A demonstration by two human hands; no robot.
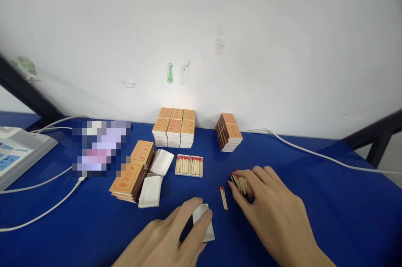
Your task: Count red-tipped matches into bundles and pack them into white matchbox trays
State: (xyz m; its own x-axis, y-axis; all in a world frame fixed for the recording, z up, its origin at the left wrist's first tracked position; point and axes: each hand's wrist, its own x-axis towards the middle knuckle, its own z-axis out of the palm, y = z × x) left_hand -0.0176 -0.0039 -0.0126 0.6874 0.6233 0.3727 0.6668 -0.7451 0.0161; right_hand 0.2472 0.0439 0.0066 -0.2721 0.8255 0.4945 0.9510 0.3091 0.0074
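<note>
Near the front middle, my left hand [169, 233] grips a small white matchbox tray [209, 233] between thumb and fingers. The fingers cover part of the tray, so I cannot see all of its inside. To the right, my right hand [276, 206] has its thumb and fingers closed around a bunch of red-tipped matches [240, 184] at the table surface. A few loose matches [223, 198] lie between my two hands. Just beyond them, two trays filled with matches [189, 173] sit side by side.
Stacked orange matchbox covers [127, 179] and white trays [150, 193] lie on the left. Closed matchboxes [173, 126] stand by the wall, with a smaller stack [234, 130] farther right. A power strip [28, 154], cables [37, 221] and a blurred device [103, 145] occupy the left side.
</note>
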